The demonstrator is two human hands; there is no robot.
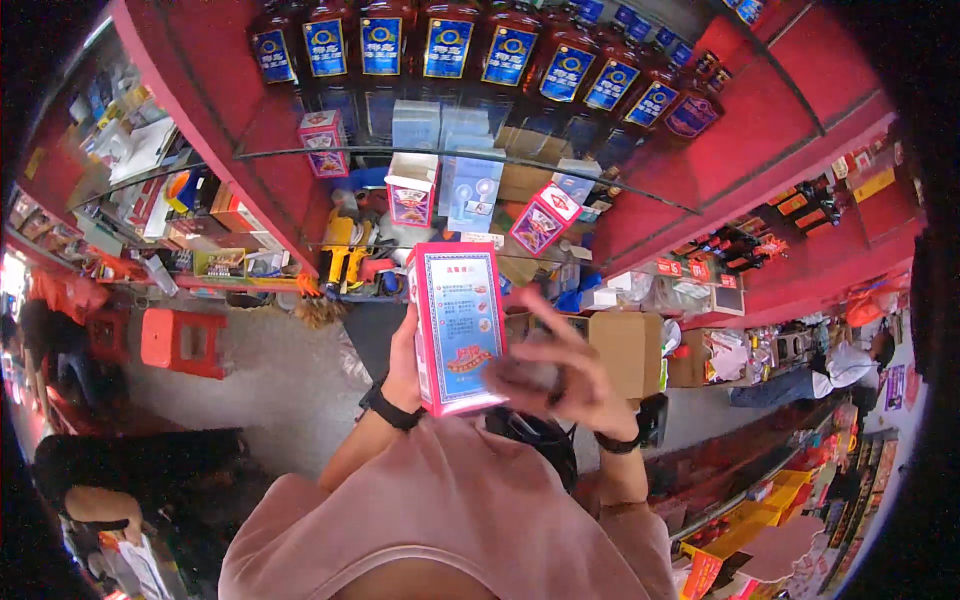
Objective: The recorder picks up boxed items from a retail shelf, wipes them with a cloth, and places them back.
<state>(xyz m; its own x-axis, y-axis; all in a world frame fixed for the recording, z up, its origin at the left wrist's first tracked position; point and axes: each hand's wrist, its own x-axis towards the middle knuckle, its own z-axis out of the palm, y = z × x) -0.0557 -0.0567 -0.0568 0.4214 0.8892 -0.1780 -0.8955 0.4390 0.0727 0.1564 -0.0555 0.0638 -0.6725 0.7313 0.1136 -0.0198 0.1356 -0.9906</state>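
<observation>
A tall pink carton [461, 330] with a pale blue printed panel is held up in front of my chest. My left hand [405, 364] grips its left side, most of the fingers hidden behind it. Beside the carton's lower right edge is my right hand [566, 367], blurred, with some fingers spread. Whether it touches the carton or holds a dark blurred thing by the palm is unclear. Similar pink boxes stand on the shelf ahead: a top-open one [411, 202], a tilted one [544, 217] and another [324, 142] at left. Pale blue fan boxes [472, 187] stand among them.
Several blue-labelled liquor bottles [448, 45] line the upper glass shelf [450, 152]. Yellow-handled tools [346, 247] lie below. A cardboard box [626, 352] is at right, a red stool [184, 343] at left. One person [847, 367] is at far right, another [56, 352] at far left.
</observation>
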